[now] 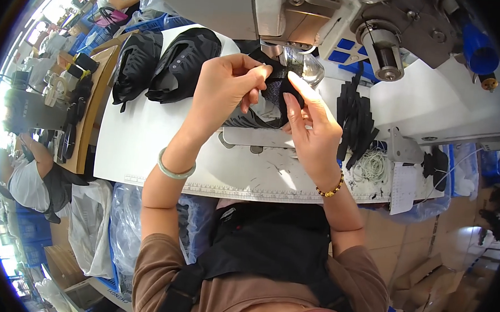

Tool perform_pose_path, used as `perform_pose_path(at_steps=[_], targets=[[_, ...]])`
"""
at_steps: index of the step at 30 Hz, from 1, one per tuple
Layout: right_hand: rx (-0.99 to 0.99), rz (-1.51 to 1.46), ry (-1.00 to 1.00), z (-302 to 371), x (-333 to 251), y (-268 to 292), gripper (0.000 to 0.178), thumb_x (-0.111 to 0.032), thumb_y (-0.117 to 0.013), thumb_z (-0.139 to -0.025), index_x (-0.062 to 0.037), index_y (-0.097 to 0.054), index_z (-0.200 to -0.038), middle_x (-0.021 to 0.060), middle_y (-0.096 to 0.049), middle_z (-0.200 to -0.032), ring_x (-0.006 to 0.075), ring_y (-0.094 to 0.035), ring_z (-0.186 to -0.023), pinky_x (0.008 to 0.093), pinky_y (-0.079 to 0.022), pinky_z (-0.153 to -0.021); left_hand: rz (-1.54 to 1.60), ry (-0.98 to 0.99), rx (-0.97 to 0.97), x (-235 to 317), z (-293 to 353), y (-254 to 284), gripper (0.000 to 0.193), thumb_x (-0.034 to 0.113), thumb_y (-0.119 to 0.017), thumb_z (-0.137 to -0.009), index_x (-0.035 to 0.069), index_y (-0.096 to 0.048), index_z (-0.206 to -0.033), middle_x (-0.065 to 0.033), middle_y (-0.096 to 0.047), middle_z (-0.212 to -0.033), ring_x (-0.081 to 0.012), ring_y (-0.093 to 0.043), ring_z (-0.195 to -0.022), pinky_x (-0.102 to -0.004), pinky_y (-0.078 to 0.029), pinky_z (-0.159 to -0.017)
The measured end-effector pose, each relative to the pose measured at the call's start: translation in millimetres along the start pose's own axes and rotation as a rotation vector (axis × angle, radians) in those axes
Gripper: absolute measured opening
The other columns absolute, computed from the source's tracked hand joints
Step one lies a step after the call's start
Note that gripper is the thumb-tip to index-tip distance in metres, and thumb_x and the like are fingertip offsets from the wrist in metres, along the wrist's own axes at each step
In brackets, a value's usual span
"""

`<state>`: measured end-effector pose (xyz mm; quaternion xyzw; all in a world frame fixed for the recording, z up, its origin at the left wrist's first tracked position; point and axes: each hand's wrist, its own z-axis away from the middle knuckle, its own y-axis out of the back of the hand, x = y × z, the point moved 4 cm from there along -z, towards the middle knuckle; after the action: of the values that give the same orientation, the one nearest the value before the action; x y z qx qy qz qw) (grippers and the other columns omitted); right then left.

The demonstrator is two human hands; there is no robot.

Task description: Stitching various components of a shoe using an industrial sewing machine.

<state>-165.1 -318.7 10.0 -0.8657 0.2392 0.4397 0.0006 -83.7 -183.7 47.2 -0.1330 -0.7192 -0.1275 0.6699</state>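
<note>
A black and grey shoe upper sits under the head of a sewing machine. My left hand pinches the upper's black edge between thumb and fingers, close to the needle area. From the other side my right hand grips its black fabric, with the index finger stretched toward the machine's foot. The needle is not clearly visible, and my fingers partly cover the upper. Two more black shoe uppers, one farther left and one closer, lie side by side left of my left hand.
Black strips are heaped right of my right hand, beside a tangle of pale cord. A ruler strip runs along the white table's front edge. A thread spool hangs upper right. Two people are at work on the left.
</note>
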Motion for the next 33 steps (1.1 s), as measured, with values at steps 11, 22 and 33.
perform_pose_path(at_steps=[11,22,33], targets=[[0.009,0.03,-0.002,-0.6,-1.4,-0.3,0.036,-0.003,-0.061,-0.085,-0.0075,-0.055,-0.121,0.0066,-0.06,-0.083,0.0073,-0.051,-0.056,0.0216,-0.044,-0.052,-0.041,-0.147,-0.216,-3.9,-14.4,1.8,0.021,0.016,-0.065,-0.083,-0.003,-0.057,-0.077,-0.0022,-0.054,-0.065,-0.007,-0.049,-0.051,-0.0195,-0.042,-0.051],[0.021,0.1,0.049,-3.3,-4.0,4.7,0.031,-0.006,-0.061,-0.086,-0.005,-0.057,-0.116,0.0075,-0.06,-0.079,0.0094,-0.053,-0.055,0.0222,-0.045,-0.05,-0.026,-0.081,-0.303,-2.2,-24.4,1.2,0.017,0.009,-0.064,-0.082,-0.004,-0.057,-0.075,-0.0043,-0.057,-0.066,-0.0088,-0.054,-0.051,-0.0201,-0.042,-0.051],[0.03,0.223,0.086,-10.8,-13.0,7.6,0.026,-0.009,-0.062,-0.084,-0.0057,-0.059,-0.109,0.0126,-0.062,-0.083,0.0257,-0.061,-0.06,0.0312,-0.049,-0.054,0.075,-0.041,-0.304,-0.7,-30.9,-0.9,0.017,0.005,-0.064,-0.079,-0.011,-0.059,-0.083,-0.0079,-0.059,-0.068,-0.0111,-0.053,-0.048,-0.0206,-0.045,-0.043]])
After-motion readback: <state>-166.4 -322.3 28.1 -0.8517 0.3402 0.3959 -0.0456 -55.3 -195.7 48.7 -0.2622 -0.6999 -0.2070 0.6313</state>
